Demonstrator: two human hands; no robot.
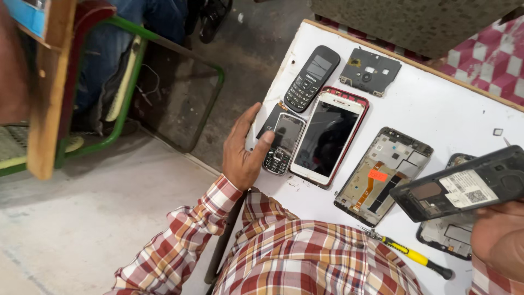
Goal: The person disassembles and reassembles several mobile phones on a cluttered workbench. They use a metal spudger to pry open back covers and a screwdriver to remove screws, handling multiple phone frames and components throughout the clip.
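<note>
The plaid shirt (305, 257) fills the near edge, its red, white and yellow checks running out along both sleeves. At the near right, the right hand (499, 240) is closed around the lower end of a black phone body (464, 188), held with its open back up, a white label showing, raised above the white desk (436, 104). Under it lies another opened phone (447, 235), mostly covered. Near the shirt, a yellow-handled screwdriver (412, 254) rests on the desk.

To the left, the left hand (243, 153) lies at the desk's left edge, fingers loosely spread and gripping nothing, its thumb on a small keypad phone (284, 143) that lies face up on a dark flat piece. Just right of that sits a white smartphone (329, 136) in a red case, screen dark. Farther right is a bare phone frame (385, 175) with an orange tag inside. At the far side lie a black keypad phone (312, 78) and a grey inner plate (370, 71). Beyond the desk's left edge is concrete floor and a green metal frame (164, 49).
</note>
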